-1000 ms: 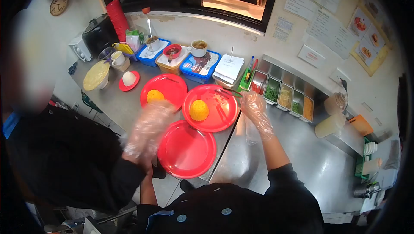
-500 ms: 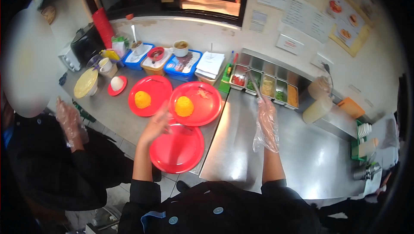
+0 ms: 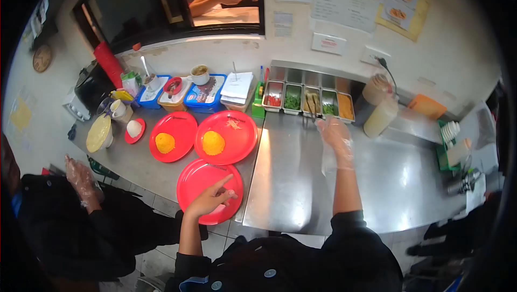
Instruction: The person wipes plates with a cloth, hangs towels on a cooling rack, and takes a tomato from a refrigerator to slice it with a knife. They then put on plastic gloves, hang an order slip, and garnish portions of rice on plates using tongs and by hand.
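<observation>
Your right hand (image 3: 335,133) can sweep left, low over the steel counter (image 3: 293,184), as far as the front red plate (image 3: 196,179). To its right, a squeeze bottle (image 3: 381,121) stands in the way; the topping pans (image 3: 293,101) bar a low path ahead. Past your left hand (image 3: 212,199), two yellow rice mounds (image 3: 214,143) stick up, with storage tubs (image 3: 206,97) walling off the back.
</observation>
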`<state>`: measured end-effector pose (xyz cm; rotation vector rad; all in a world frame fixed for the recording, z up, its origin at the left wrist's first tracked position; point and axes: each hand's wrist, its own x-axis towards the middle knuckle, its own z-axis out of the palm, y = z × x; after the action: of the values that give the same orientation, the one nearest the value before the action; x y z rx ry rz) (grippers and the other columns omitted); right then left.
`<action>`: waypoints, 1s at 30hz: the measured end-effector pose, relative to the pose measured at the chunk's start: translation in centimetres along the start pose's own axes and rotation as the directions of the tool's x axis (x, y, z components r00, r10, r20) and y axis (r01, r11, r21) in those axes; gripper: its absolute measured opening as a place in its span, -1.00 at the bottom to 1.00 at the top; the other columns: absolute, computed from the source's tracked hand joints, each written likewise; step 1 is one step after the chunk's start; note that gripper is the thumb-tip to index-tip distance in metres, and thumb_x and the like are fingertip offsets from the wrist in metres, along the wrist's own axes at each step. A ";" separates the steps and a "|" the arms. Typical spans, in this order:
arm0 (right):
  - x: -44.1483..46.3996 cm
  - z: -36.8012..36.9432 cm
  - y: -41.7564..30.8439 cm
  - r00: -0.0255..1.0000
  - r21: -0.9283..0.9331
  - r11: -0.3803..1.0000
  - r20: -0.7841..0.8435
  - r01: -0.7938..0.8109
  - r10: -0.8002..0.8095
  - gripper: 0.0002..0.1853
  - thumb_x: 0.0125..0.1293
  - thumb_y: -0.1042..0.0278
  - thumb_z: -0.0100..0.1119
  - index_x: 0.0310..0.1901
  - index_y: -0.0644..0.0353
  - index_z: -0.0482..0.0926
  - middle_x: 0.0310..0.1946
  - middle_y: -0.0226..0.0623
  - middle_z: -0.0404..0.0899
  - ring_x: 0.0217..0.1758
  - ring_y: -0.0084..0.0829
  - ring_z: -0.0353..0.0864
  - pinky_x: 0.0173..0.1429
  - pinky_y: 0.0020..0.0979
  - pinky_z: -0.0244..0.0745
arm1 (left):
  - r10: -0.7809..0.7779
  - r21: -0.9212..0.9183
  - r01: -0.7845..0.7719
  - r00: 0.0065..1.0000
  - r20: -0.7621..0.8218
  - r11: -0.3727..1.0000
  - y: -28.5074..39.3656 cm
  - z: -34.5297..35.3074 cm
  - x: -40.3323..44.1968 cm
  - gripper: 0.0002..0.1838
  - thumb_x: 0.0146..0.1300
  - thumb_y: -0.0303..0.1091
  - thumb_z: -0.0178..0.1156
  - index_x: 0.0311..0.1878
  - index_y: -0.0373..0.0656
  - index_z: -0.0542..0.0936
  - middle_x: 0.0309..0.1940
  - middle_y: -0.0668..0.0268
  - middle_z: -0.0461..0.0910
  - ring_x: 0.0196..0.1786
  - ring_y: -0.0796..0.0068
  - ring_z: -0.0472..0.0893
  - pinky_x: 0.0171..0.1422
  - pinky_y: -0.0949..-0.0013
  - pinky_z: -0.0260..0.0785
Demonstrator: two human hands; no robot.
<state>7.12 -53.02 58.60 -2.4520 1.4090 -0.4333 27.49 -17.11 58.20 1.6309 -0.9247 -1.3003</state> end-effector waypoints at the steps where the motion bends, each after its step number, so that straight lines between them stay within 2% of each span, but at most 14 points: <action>1: -1.9 -0.9 1.0 0.999 -0.006 0.999 -0.039 0.036 -0.036 -0.60 0.24 0.01 0.04 -0.15 0.21 0.57 -0.19 0.05 0.59 -0.09 0.04 0.55 0.02 -0.05 0.41 | -0.006 0.016 0.005 1.000 0.027 1.000 -0.3 0.2 -0.2 -0.27 0.35 -0.21 0.07 0.46 -0.12 -0.06 -0.18 0.17 0.58 -0.31 0.53 0.53 -0.15 0.45 0.41; 5: -14.1 -3.5 7.4 0.957 0.163 0.986 -0.275 -0.047 0.091 -0.60 0.25 0.03 0.05 -0.07 0.18 0.58 -0.20 -0.01 0.61 -0.10 -0.02 0.58 -0.01 -0.14 0.45 | 0.034 0.024 -0.034 0.999 0.011 0.999 -0.9 0.8 0.2 -0.16 0.36 -0.24 0.06 0.46 -0.08 -0.31 -0.21 0.14 0.61 -0.36 0.50 0.55 -0.15 0.43 0.43; 7: -21.0 -4.3 10.8 0.875 0.244 0.928 -0.332 -0.282 0.353 -0.62 0.25 0.05 0.05 -0.10 0.19 0.59 -0.23 -0.01 0.61 -0.14 -0.03 0.60 -0.06 -0.17 0.48 | 0.018 0.027 -0.020 0.998 0.057 0.999 -1.3 1.6 0.6 -0.13 0.37 -0.24 0.05 0.45 -0.06 -0.38 -0.23 0.14 0.61 -0.37 0.50 0.55 -0.15 0.43 0.43; 11: -34.3 -3.2 16.0 0.568 0.461 0.675 -0.368 -0.576 0.736 -0.66 0.24 0.11 0.04 -0.19 0.21 0.62 -0.31 0.02 0.62 -0.23 -0.06 0.64 -0.18 -0.23 0.51 | 0.084 -0.001 -0.085 0.989 0.125 0.996 -2.7 3.1 1.6 -0.28 0.37 -0.26 0.04 0.46 -0.09 -0.11 -0.22 0.19 0.62 -0.39 0.56 0.52 -0.19 0.48 0.42; 13: -39.1 0.7 17.8 0.609 0.118 0.733 -0.478 -0.670 0.633 -0.66 0.24 0.09 0.01 -0.23 0.22 0.60 -0.29 0.04 0.60 -0.21 -0.04 0.61 -0.14 -0.13 0.50 | 0.067 0.011 -0.072 0.966 0.248 0.997 -4.3 4.4 2.2 -0.43 0.38 -0.26 0.03 0.38 -0.14 0.14 -0.20 0.20 0.62 -0.37 0.58 0.51 -0.19 0.49 0.41; 14: -40.4 3.8 20.2 0.537 0.210 0.607 -0.309 -0.766 0.785 -0.64 0.24 0.07 -0.01 -0.27 0.24 0.58 -0.29 0.07 0.58 -0.21 0.01 0.59 -0.12 -0.08 0.48 | 0.037 0.019 -0.044 0.962 0.270 0.999 -3.7 6.2 1.0 -0.50 0.37 -0.24 0.03 0.31 -0.19 0.26 -0.20 0.23 0.61 -0.34 0.59 0.51 -0.16 0.50 0.40; 16: -42.2 9.0 21.8 0.643 0.198 0.667 -0.177 -0.719 0.745 -0.59 0.21 0.04 0.00 -0.24 0.28 0.58 -0.29 0.13 0.58 -0.20 0.12 0.56 -0.10 0.00 0.45 | 0.020 0.072 -0.048 0.934 0.356 0.996 -4.3 8.4 -0.1 -0.51 0.37 -0.24 0.02 0.31 -0.20 0.26 -0.20 0.24 0.61 -0.33 0.59 0.52 -0.14 0.51 0.39; 19: -42.6 13.9 21.0 0.639 0.655 0.452 0.063 -0.606 0.766 -0.73 0.27 0.27 -0.01 -0.18 0.28 0.56 -0.41 -0.17 0.60 -0.38 -0.25 0.62 -0.30 -0.30 0.52 | -0.008 0.152 -0.072 0.881 0.473 0.986 -5.4 10.1 -1.3 -0.52 0.37 -0.30 0.01 0.30 -0.23 0.26 -0.19 0.25 0.61 -0.29 0.58 0.54 -0.07 0.49 0.40; 20: -41.2 11.4 18.0 0.702 0.817 0.296 0.175 -0.495 0.691 -0.73 0.27 0.30 0.03 -0.10 0.30 0.52 -0.37 -0.19 0.59 -0.35 -0.29 0.62 -0.34 -0.33 0.52 | 0.005 0.179 -0.103 0.877 0.481 0.978 -5.7 10.2 -1.4 -0.52 0.36 -0.31 0.02 0.30 -0.24 0.26 -0.18 0.24 0.61 -0.29 0.59 0.54 -0.06 0.47 0.40; 22: -38.1 16.6 20.5 0.685 0.938 -0.337 0.198 0.074 0.701 -0.64 0.23 0.25 0.11 -0.02 0.29 0.51 -0.19 -0.07 0.60 -0.02 -0.18 0.54 0.06 -0.16 0.44 | -0.006 0.186 -0.096 0.877 0.480 0.978 -6.8 9.6 -1.6 -0.52 0.36 -0.28 0.04 0.30 -0.24 0.27 -0.18 0.24 0.61 -0.28 0.58 0.54 -0.06 0.48 0.40; 23: -36.9 22.8 27.1 0.816 0.914 0.403 -0.260 0.036 0.517 -0.57 0.24 0.22 0.11 0.07 0.30 0.44 -0.05 0.00 0.53 0.08 -0.21 0.49 0.15 -0.19 0.38 | -0.016 0.202 -0.089 0.885 0.466 0.975 -6.7 9.2 -1.7 -0.51 0.35 -0.23 0.07 0.29 -0.16 0.30 -0.19 0.31 0.60 -0.27 0.61 0.50 -0.03 0.46 0.36; 24: -35.4 24.1 30.5 0.746 0.981 0.105 0.050 -0.160 0.664 -0.44 0.28 0.22 0.07 0.26 0.22 0.21 0.06 0.00 0.41 0.07 -0.12 0.49 -0.02 -0.09 0.55 | -0.038 0.253 -0.073 0.912 0.408 0.965 -6.2 8.9 -1.9 -0.51 0.34 -0.21 0.09 0.27 -0.17 0.32 -0.21 0.29 0.60 -0.28 0.59 0.52 -0.08 0.46 0.39; 25: -33.6 22.2 29.5 0.644 0.955 0.017 0.186 -0.295 0.742 -0.44 0.28 0.22 0.07 0.26 0.22 0.21 0.06 0.00 0.41 0.07 -0.12 0.49 -0.02 -0.09 0.55 | 0.015 0.225 -0.092 0.946 0.325 0.970 -6.1 8.6 -1.8 -0.51 0.34 -0.21 0.09 0.27 -0.17 0.32 -0.21 0.29 0.60 -0.28 0.59 0.52 -0.08 0.46 0.39; 30: -27.8 21.4 27.7 0.561 0.862 -0.168 0.447 -0.479 0.697 -0.45 0.28 0.21 0.07 0.26 0.22 0.21 0.06 0.01 0.41 0.07 -0.12 0.48 -0.02 -0.09 0.55 | 0.002 0.102 -0.013 0.995 0.103 0.995 -5.7 9.6 -1.0 -0.52 0.32 -0.17 0.12 0.22 -0.20 0.38 -0.24 0.24 0.62 -0.26 0.55 0.57 -0.14 0.48 0.44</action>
<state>-19.64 -40.33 25.12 -0.5011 1.4254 -0.9262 18.15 -15.55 52.20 1.6492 -1.0743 -1.3615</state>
